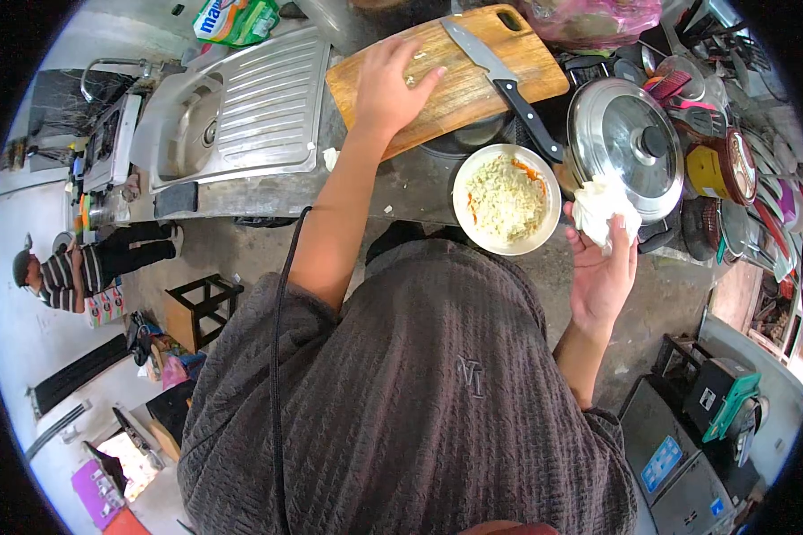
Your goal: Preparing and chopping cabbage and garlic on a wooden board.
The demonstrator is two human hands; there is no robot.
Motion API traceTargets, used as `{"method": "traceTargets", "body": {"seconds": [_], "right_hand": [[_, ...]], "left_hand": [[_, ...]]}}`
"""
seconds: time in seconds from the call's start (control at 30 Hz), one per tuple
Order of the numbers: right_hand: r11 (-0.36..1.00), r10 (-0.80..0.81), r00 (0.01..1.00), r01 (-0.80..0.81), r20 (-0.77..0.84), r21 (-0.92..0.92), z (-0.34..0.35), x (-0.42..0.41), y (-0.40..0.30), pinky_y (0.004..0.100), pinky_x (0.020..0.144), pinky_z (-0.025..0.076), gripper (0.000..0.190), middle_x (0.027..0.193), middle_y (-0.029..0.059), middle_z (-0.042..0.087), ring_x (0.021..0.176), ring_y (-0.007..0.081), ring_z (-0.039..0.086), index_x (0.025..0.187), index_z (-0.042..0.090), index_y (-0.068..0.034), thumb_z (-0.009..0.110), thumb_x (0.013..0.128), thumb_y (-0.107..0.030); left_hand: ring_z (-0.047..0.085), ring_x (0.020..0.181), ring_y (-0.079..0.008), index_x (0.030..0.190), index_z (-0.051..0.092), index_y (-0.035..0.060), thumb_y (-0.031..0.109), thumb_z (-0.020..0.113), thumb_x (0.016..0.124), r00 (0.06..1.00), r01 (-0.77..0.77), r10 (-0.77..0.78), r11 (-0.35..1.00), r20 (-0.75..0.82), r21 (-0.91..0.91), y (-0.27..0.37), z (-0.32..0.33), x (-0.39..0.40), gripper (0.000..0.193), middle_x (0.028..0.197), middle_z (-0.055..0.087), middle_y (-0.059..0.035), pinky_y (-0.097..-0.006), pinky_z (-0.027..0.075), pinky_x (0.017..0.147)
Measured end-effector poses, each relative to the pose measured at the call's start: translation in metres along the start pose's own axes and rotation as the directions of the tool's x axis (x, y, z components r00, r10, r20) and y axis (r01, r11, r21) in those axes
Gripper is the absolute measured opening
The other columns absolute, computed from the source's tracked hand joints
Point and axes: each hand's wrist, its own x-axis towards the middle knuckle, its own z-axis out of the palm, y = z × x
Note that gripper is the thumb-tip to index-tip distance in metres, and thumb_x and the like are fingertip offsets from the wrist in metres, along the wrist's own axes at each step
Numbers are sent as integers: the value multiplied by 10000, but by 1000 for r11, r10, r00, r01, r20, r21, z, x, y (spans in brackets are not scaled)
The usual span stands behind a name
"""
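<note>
My left hand (395,87) rests over the left part of a wooden cutting board (441,87), fingers spread, with small pale bits of food beside the thumb. A kitchen knife (502,83) with a black handle lies across the board, its handle reaching past the near edge. In my right hand (601,277) is a crumpled white tissue (604,210), held next to a lidded pot. Between my hands, at the counter's front edge, stands a white bowl (464,224) of finely chopped pale food (505,200) with orange pieces along its sides.
The steel pot with a glass lid (626,147) stands at right, near utensils (696,107) and a yellow-brown tub (719,166). A steel sink (268,100) lies left of the board. A pink plastic bag (595,23) sits behind. Another person (94,264) stands far left, beyond a stool (204,311).
</note>
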Motion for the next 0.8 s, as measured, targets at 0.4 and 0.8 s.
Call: {"method": "traceTargets", "body": {"seconds": [0.4, 0.8], "right_hand": [[1000, 0, 1000, 0, -10, 20, -6, 4, 1, 335, 730, 563, 344, 1167, 152, 651, 976, 302, 692, 1276, 502, 6, 515, 1012, -214], [1000, 11, 1000, -11, -4, 5, -3, 9, 4, 336, 749, 552, 345, 1174, 143, 653, 980, 294, 692, 1277, 516, -9, 529, 1007, -224]], "left_hand": [[660, 930, -225, 939, 695, 34, 82, 666, 862, 990, 135, -140, 965, -10, -224, 0, -39, -12, 95, 894, 690, -96, -317, 514, 803], [631, 1014, -225, 1232, 561, 15, -55, 529, 821, 948, 295, -303, 951, 94, 92, 4, -64, -35, 418, 1133, 645, -145, -311, 510, 875]]}}
